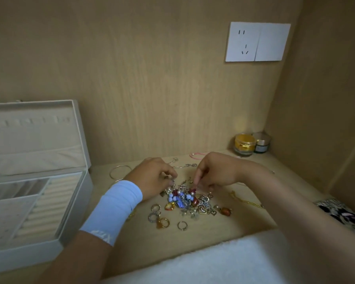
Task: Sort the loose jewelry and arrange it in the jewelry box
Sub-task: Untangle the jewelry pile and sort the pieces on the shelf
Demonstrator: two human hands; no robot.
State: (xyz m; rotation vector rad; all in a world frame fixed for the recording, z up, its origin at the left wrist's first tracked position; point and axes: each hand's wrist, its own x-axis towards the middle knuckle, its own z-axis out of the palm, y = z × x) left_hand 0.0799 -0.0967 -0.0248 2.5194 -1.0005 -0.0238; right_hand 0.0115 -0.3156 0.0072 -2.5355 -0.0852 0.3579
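The mixed heap of loose jewelry [186, 199], blue and red beads with silver and gold charms, lies on the pale wooden tabletop [234, 224] between the two hands and a little nearer to the person than both. The left hand [154, 177], with a white band on the wrist, has its fingers curled at the far-left edge of the heap and seems to pinch a small dark piece [167, 177]. The right hand [215, 173] points its fingers down on the far-right part of the heap; if it already pinches something, I cannot tell.

The open cream jewelry box [76, 206] stands to the left, just beside the left forearm, so I judge the left hand is the better one to carry pieces there. Several loose rings [164, 222] lie on the near side of the heap, a thin silver bangle [120, 172] behind the left hand, and a gold chain [244, 200] on the right. Only the left arm itself lies between heap and box.
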